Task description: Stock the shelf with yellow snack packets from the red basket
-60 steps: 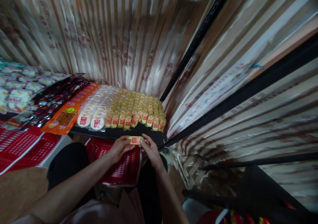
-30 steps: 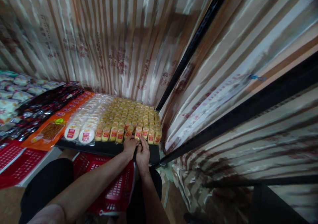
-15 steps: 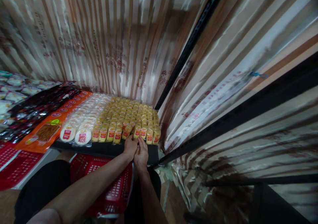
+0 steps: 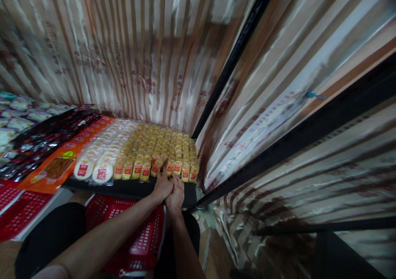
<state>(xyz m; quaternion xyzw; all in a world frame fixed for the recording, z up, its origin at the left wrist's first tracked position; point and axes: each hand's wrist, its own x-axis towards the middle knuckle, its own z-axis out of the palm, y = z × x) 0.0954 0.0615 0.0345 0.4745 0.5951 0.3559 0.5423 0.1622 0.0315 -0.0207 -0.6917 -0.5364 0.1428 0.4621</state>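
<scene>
Small yellow snack packets [image 4: 138, 166] with red-and-orange labels stand in tight rows on a black shelf [image 4: 136, 188]. At the front row, one tilted yellow snack packet [image 4: 157, 164] leans out of line. My left hand [image 4: 163, 187] is closed at its lower edge, thumb and forefinger around it. Beside it, touching, my right hand [image 4: 175, 194] stretches its fingers up to the base of the neighbouring packets [image 4: 173, 166]. Its fingertips lie against the front row and partly hide it. Nothing shows in its grasp.
Round white packaged cakes [image 4: 102, 171], an orange snack bag [image 4: 57, 167] and dark glossy packs [image 4: 40, 138] line the shelf leftward. A red basket [image 4: 142, 233] sits below the shelf, between my legs. Black metal posts [image 4: 230, 66] and striped curtains [image 4: 133, 35] enclose the shelf.
The view has shifted slightly. My left hand's forefinger now reaches a little higher beside the tilted packet, and the two hands overlap more closely.
</scene>
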